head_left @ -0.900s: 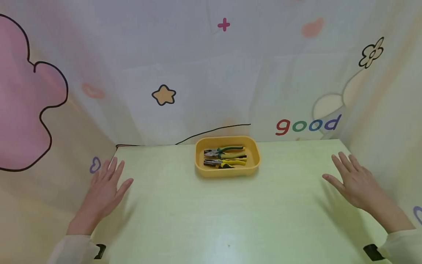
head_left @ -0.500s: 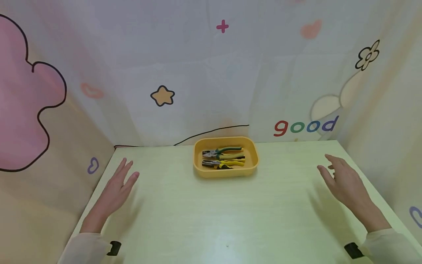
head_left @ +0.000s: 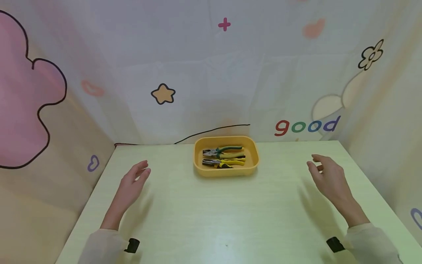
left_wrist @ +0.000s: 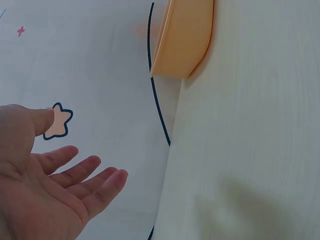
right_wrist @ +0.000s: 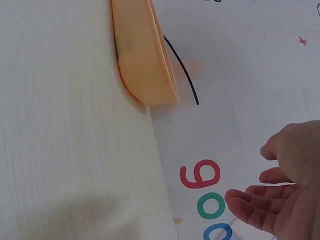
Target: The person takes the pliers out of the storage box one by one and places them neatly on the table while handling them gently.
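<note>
On either side of the yellow tray (head_left: 227, 172), the left hand (head_left: 132, 183) and right hand (head_left: 329, 179) have drawn inward, fingers loosely curved, holding nothing. Pliers (head_left: 234, 162) lie in it at the back of the table (head_left: 227, 212), untouched; handling seems not yet begun.

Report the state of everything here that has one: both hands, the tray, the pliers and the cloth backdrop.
Left hand: empty, raised over the table, fingers loosely bent.
Right hand: empty, raised over the table, fingers loosely bent.
Yellow tray: upright, uncovered, holding pliers.
Pliers: lying in the tray; jaws too small to tell open or closed.
Cloth backdrop: hanging, lightly creased.
</note>
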